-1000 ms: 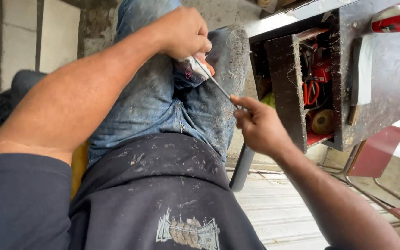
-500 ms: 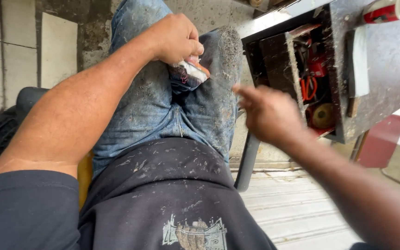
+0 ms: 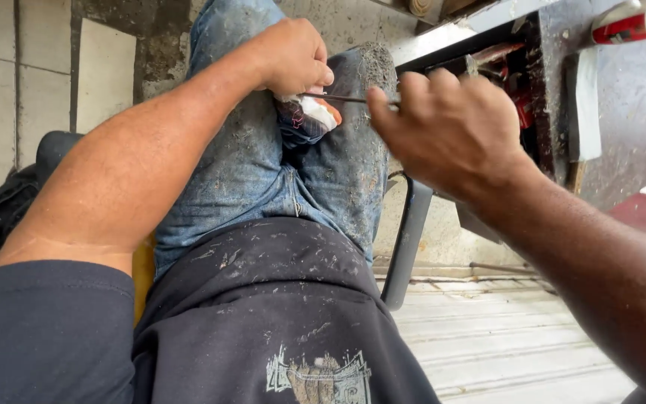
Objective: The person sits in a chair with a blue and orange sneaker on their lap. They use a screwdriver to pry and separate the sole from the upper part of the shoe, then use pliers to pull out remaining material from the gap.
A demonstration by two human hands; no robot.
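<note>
While left hand (image 3: 293, 56) grips a rag (image 3: 312, 116), right hand (image 3: 450, 127) pinches a thin rod (image 3: 342, 98) (over dusty jeans (image 3: 263, 172))

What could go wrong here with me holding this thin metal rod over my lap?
The thin metal rod runs between your left hand and right hand, close above your jeans. If it slips, its end could jab your thigh or a finger.

Your left hand also grips a small white and orange packet, so its hold on the rod may be weak.

The open metal cabinet sits close by your right hand, which could knock against its edge.
</note>
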